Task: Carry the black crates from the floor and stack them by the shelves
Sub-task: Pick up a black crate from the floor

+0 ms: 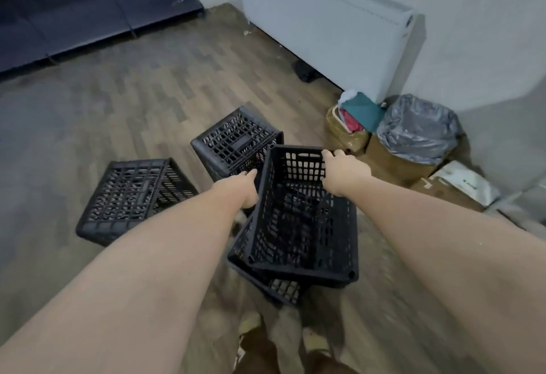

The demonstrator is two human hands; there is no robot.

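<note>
Step, my read: lift top crate (pixel 304 211), carry to shelves (pixel 88 4) far left.
Left hand (pixel 240 189) on its left rim, grip unclear. Right hand (pixel 344 171) curled over far rim.
Advice: get left fingers properly under rim, lift level; crate sits askew on lower crate (pixel 274 282), may snag.
Contents, left to right: flipped crate (pixel 133 196) and second flipped crate (pixel 236 143) on floor (pixel 147 93), bases up; top crate looks empty; bin (pixel 416 128) silver-lined, contents hidden.

Wood-pattern plank floor (pixel 165 84), dusty. Dark metal shelving (pixel 88 4) along far left wall. White chest freezer (pixel 325 28) against pale wall (pixel 478 19). Right corner: cardboard boxes (pixel 393 163), grey bin bag (pixel 419 128). Dim, even light.
</note>
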